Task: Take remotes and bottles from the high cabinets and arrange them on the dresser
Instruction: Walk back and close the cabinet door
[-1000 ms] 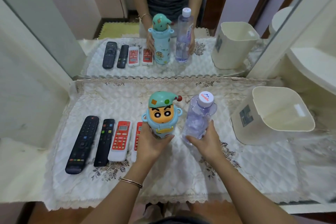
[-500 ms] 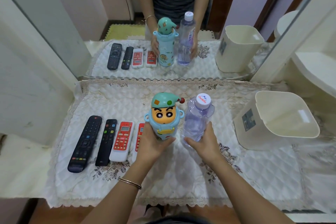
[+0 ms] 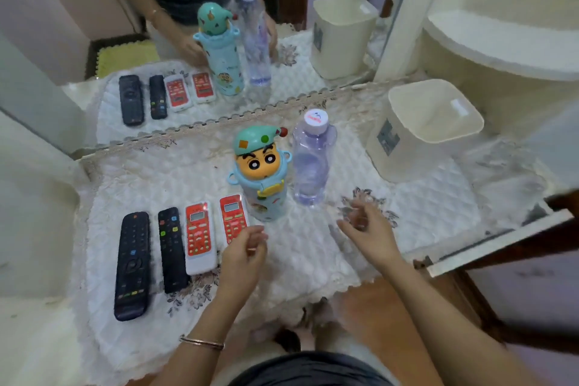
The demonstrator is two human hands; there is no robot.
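A light-blue cartoon bottle (image 3: 262,178) with a green cap stands upright on the quilted dresser cloth (image 3: 307,260). Right beside it stands a clear water bottle (image 3: 311,166) with a white cap. To their left lie several remotes side by side: a large black remote (image 3: 131,265), a slimmer black remote (image 3: 171,249), a red-and-white remote (image 3: 199,236) and a second red remote (image 3: 232,218). My left hand (image 3: 242,255) hovers just in front of the cartoon bottle, fingers loosely curled, holding nothing. My right hand (image 3: 369,233) is open in front of the clear bottle, apart from it.
A cream plastic bin (image 3: 423,131) stands at the right on the dresser. A mirror (image 3: 188,50) behind the dresser reflects the objects and the person. A white shelf unit (image 3: 501,47) rises at the far right. The dresser's front edge (image 3: 498,240) is near my arms.
Both hands have let go of the two bottles and pulled back toward me. The bottles stand on the cloth. The camera view has tilted and shifted.
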